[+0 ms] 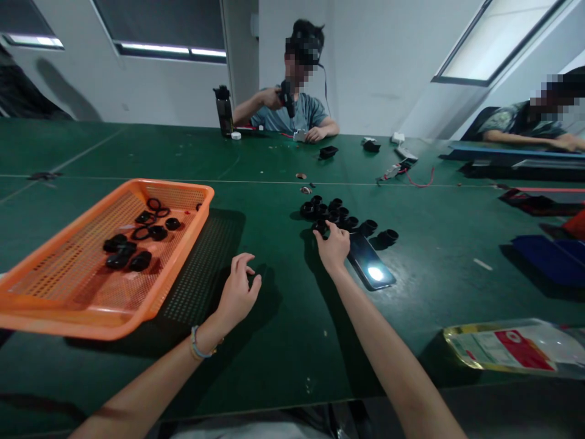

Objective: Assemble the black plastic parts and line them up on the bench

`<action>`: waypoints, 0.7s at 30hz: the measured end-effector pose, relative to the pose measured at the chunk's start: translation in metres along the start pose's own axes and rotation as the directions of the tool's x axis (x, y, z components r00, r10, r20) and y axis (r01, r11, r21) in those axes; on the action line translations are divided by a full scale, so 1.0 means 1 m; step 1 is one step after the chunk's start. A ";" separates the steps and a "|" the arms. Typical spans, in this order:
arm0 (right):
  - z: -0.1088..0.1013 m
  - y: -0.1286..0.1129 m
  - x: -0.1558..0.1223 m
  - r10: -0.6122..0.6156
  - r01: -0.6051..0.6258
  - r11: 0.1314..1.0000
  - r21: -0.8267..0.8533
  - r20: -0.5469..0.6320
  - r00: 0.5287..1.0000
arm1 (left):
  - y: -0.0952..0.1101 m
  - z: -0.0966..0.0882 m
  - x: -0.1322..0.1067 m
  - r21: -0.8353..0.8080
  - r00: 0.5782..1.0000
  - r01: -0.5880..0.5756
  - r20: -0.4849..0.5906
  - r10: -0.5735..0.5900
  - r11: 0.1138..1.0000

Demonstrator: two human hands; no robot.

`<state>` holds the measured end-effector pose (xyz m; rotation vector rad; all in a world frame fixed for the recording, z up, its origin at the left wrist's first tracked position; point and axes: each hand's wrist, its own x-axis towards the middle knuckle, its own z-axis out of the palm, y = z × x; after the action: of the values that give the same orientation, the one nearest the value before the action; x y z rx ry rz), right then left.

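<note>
1. The right hand [333,244] pinches a black round part [321,228] between thumb and forefinger; whether that part is lifted off the green tabletop [283,347] I cannot tell.
2. From there, more short black cylindrical parts [335,216] cluster from 11 to 2 o'clock, close by the fingers.
3. A dark smartphone [363,253], a bright spot of light near its lower end, lies at 4 o'clock, just beside the same hand.
4. The left hand [238,289] is at 8 o'clock from the right, well apart from it, fingers loosely curled and parted, holding nothing.
5. At the left hand's 9 o'clock sits an orange perforated plastic basket [105,329] containing black rings [140,233] and black fittings [141,261].
6. At the far edge, 12 o'clock, a co-worker [311,111] grips a black power screwdriver [287,97].
</note>
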<state>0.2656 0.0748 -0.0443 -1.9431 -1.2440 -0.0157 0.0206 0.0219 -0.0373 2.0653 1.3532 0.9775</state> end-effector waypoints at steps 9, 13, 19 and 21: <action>0.002 0.004 0.015 0.026 -0.040 0.980 -0.197 -0.069 0.997 | 0.010 -0.012 0.003 0.204 0.929 -0.276 -0.193 0.315 0.939; 0.003 0.005 0.013 -0.020 -0.002 0.973 -0.230 -0.095 0.995 | 0.026 -0.036 0.022 0.323 0.926 -0.149 -0.285 0.246 0.935; 0.005 0.009 0.004 -0.195 0.164 0.966 -0.198 -0.149 0.969 | 0.049 -0.110 0.070 0.573 0.912 0.200 -0.405 0.063 0.795; 0.005 0.012 0.003 -0.235 0.207 0.960 -0.186 -0.147 0.961 | 0.048 -0.139 0.084 0.609 0.899 0.308 -0.439 -0.013 0.731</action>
<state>0.2739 0.0781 -0.0539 -1.8895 -1.3771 -0.4046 -0.0379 0.0815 0.1099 2.2246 2.3607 0.9652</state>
